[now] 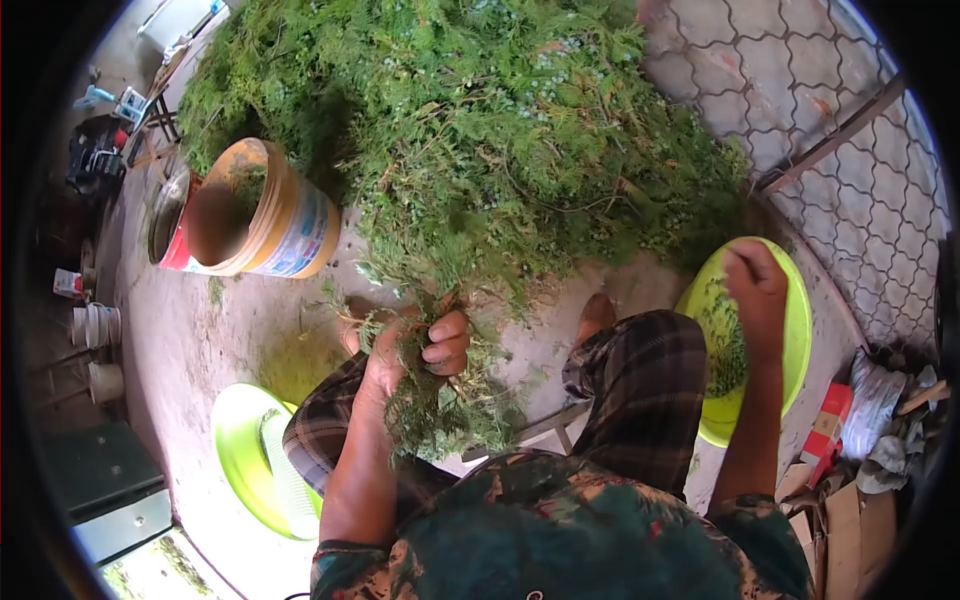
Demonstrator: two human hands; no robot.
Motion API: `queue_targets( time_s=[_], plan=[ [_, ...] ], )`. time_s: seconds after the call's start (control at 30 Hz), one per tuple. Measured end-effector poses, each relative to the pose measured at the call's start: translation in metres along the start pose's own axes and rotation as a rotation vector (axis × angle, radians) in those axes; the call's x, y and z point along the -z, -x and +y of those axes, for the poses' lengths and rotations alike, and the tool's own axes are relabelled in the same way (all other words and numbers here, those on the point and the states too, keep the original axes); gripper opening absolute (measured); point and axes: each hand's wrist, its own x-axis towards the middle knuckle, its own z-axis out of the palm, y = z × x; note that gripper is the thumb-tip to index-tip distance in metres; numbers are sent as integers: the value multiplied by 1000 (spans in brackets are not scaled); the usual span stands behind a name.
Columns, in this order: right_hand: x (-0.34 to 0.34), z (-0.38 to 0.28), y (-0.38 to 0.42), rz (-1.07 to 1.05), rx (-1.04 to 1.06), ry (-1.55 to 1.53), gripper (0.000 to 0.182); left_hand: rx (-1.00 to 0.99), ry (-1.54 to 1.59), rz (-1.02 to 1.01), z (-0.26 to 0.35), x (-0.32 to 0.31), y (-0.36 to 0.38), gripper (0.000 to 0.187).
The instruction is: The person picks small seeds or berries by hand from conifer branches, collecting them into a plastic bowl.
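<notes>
My left hand (425, 345) is closed around a leafy arborvitae branch (450, 410), held above my lap between my knees. Green sprays of it hang below and stick out past the fingers. My right hand (757, 280) is over the far part of a lime-green basin (797, 330) to my right. Its fingers are curled in and slightly blurred, so anything inside them is hidden. Small green pieces (725, 350) lie in that basin. In front of me rises a big heap of cut arborvitae branches (500, 130), with pale bluish cones among the leaves.
Two buckets, one yellow (305, 225) and one red (172, 225), stand at the left of the heap. Another lime-green basin (235, 450) is by my left leg. Cardboard (860, 535) and bags (875, 400) lie at the right; a metal bar (835, 135) crosses the paving.
</notes>
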Motion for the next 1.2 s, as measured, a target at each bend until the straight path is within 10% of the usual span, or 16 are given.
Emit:
queue_targets(
  time_s=[0.1,0.3,0.53,0.73,0.87,1.2],
  plan=[
    [-76,-77,6,-310,735,53,14,87,-129,57,-2,2,-7,19],
    [-164,-116,-4,-409,1063,189,47,90,-413,272,-7,-6,-9,26],
    [-164,-115,2,-659,830,276,52,2,-468,421,-13,6,-1,17],
    [-164,-97,-7,-776,831,395,40,-107,-1174,535,-10,-8,-4,37],
    [-167,-88,-10,-795,763,329,28,-48,-1082,500,-1,12,1,50],
    [-173,-63,-20,-640,635,19,16,45,-379,298,4,11,1,16]
  ],
)
